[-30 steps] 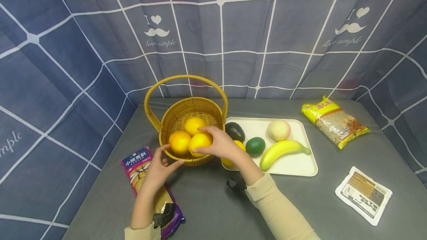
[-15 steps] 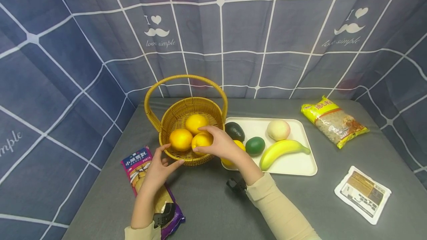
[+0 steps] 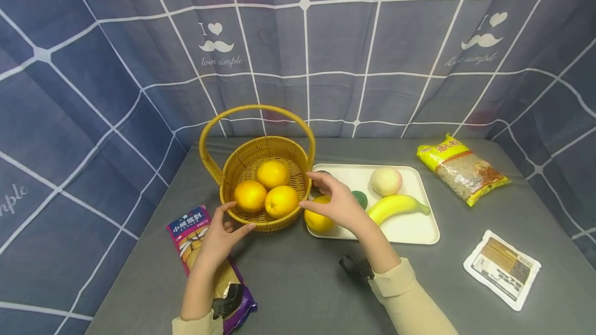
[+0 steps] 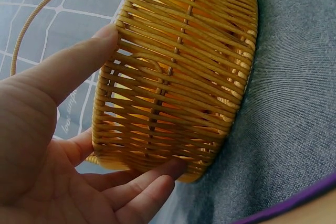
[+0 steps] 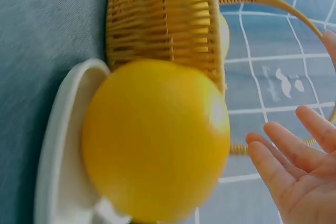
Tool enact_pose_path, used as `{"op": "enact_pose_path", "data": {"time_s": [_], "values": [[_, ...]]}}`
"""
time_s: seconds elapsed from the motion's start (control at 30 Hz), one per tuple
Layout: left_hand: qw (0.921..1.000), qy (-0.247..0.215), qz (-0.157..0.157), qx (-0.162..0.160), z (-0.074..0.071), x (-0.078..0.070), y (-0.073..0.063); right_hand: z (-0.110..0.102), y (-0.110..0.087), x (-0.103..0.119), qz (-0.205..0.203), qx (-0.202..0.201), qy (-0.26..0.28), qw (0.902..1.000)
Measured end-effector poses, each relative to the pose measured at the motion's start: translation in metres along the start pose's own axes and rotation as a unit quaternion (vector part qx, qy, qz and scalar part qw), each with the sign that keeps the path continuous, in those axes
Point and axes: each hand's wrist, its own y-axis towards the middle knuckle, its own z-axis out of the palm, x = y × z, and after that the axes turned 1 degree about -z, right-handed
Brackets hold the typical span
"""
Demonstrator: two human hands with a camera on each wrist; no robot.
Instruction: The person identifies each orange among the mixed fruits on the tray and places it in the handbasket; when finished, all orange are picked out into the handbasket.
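Observation:
A woven wicker basket [image 3: 242, 154] with a tall arched handle holds three yellow-orange oranges [image 3: 281, 201]. My left hand [image 3: 221, 237] grips its near left rim; in the left wrist view the thumb [image 4: 79, 66] presses the rim while other fingers lie along the outer wall. Right of the basket, my right hand [image 3: 342, 203] hovers with fingers spread and nothing in its grasp. Below it, another orange [image 5: 155, 140] sits at the left end of a white tray [image 3: 419, 226]. In the right wrist view, the fingers are apart from that orange.
The tray also bears a banana [image 3: 396, 207], a peach [image 3: 386, 181], a green fruit [image 3: 360, 199] and a mostly hidden dark one. A pasta bag [image 3: 188, 231] lies under the left forearm. At right are a yellow food bag [image 3: 463, 169] and a white flat pack [image 3: 503, 269].
My right hand has let go of the front orange in the basket and moved right, over the tray's left end. The left hand stays at the rim.

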Motion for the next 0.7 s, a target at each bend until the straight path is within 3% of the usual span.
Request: {"op": "enact_pose_path", "data": {"time_s": [0.3,0.7], "values": [[0.9999,0.010,-0.003,0.002,-0.002,0.002,0.001,-0.015,-0.025,-0.019,0.004,-0.013,0.008,0.9999],[0.9998,0.018,-0.005,0.002,0.000,0.001,0.000,-0.016,-0.034,-0.035,0.027,-0.014,-0.004,0.9995]]}}
